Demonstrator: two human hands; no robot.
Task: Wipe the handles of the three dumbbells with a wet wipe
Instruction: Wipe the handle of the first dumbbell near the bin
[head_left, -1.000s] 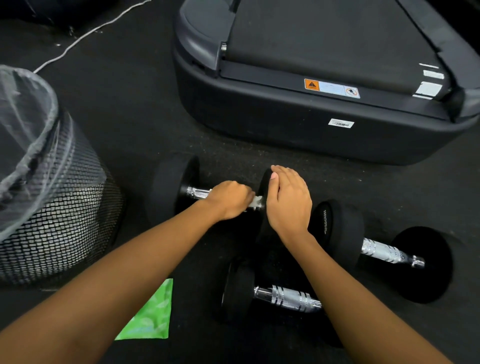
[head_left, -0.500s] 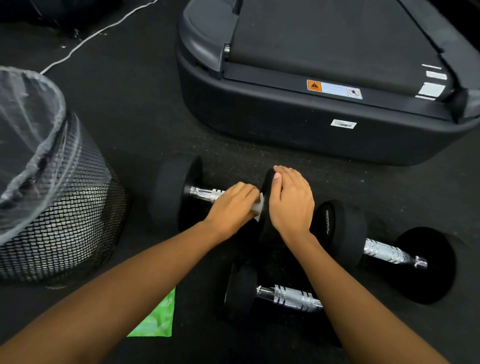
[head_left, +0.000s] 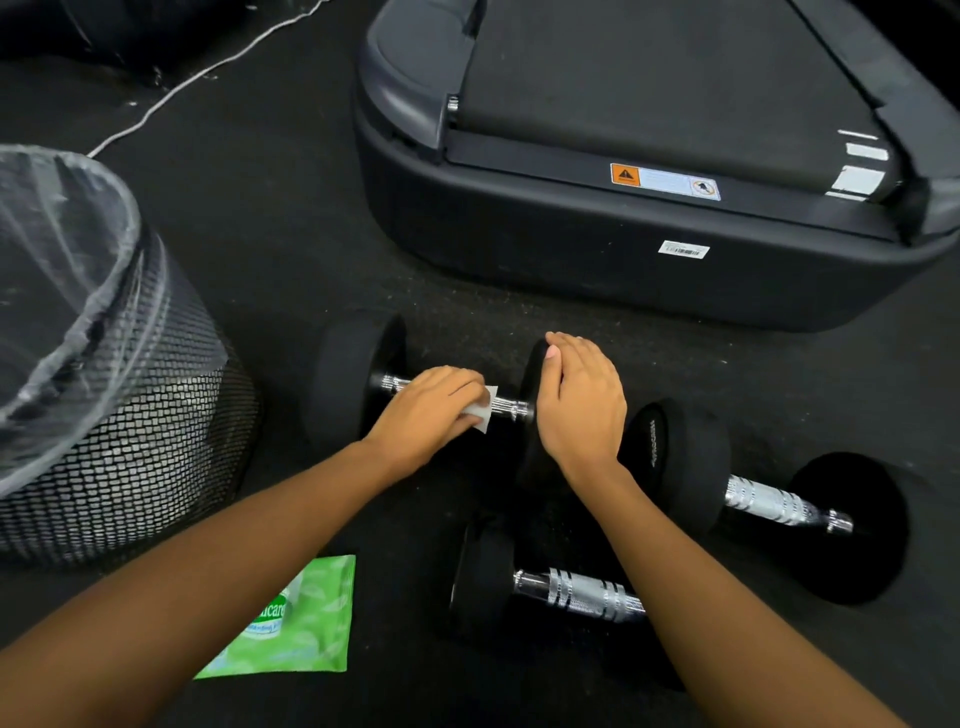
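Green plastic comes first: the pack of wipes (head_left: 291, 623) lies nearest on the black floor (head_left: 291, 260), beside the left forearm. Just beyond, to the right, the near dumbbell (head_left: 576, 592) lies with its chrome handle running left to right, partly hidden under the right forearm. Neither hand touches it. Farther right the slanted dumbbell (head_left: 774, 504) rests with its handle bare as well. Farther still is the far dumbbell (head_left: 348, 376), the one being worked on. Its long axis runs left to right across the person's front, squarely between the hands. The left hand (head_left: 431, 410) is curled over its handle from the near side, clamping the white wet wipe (head_left: 484, 414) against the bar. A corner of the wipe pokes out toward the right head, and a short stretch of chrome shows on either side of the fist. The right hand (head_left: 582, 405) lies with fingers nearly straight over the top of the right head, grasping nothing; I judge that it steadies the weight against rolling. The hands are apart, with bare handle between them. Any coming stroke must follow that left-right axis, and the left hand, already on the bar, is the one placed to make it. To the left stands a lined mesh bin (head_left: 130, 426); beyond the dumbbells sits a treadmill base (head_left: 623, 275), and farthest off trails a white cable (head_left: 208, 70).
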